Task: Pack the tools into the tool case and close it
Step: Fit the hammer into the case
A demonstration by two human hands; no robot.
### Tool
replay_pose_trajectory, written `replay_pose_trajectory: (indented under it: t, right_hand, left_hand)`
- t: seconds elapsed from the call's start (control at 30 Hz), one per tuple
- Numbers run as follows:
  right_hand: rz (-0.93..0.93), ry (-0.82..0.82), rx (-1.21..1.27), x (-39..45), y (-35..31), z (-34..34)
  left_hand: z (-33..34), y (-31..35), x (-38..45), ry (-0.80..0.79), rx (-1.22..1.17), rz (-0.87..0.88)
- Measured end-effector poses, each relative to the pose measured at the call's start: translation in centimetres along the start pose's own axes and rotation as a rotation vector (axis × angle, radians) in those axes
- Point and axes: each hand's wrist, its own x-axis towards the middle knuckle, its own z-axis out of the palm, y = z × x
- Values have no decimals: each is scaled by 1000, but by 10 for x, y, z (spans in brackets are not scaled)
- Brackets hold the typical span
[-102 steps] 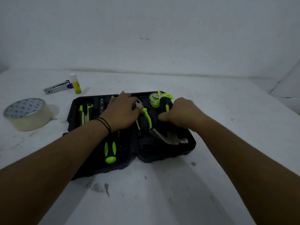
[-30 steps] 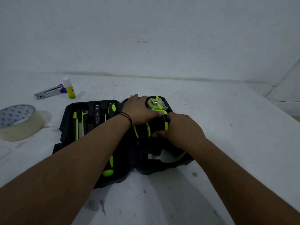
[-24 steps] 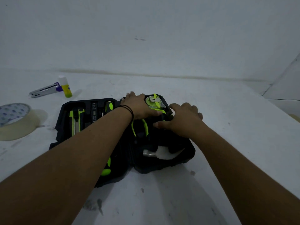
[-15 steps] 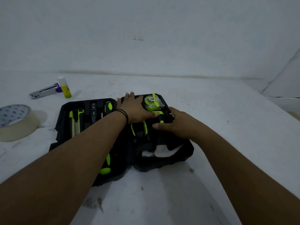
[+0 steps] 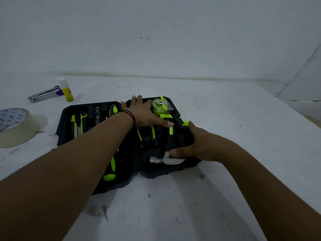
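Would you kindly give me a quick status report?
Left hand flat over pliers. Right hand gripping tool case edge. Case open, hammer seated.

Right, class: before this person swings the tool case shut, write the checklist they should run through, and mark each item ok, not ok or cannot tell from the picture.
1. Tool case lying open and flat on the table: ok.
2. Hammer seated fully in its slot: cannot tell; the right hand covers part of it.
3. Tape measure in its recess: ok.
4. Pliers lying flush: cannot tell; the left hand rests over them.
5. Hands out of the case before closing: not ok.
6. Screwdriver in the left half: ok.
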Motion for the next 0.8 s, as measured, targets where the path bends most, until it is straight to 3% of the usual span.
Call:
replay_pose_trajectory:
  t: [0.3,0.5,0.67,0.8]
  right_hand:
    - [-2,76,-9,-13,-4,5]
    - [-360,458,-272,-44,-15,31]
    - [-497,457,-150,-48,-16,47]
    - [-494,427,-140,-51,-17,59]
  left_hand:
    - [-5,2,3,-2,21,-19]
    - [-8,-2,11,68,-96,-75]
    - [-6,-1,12,64,-61,-95]
    - [-8,3,10,70,-132,-129]
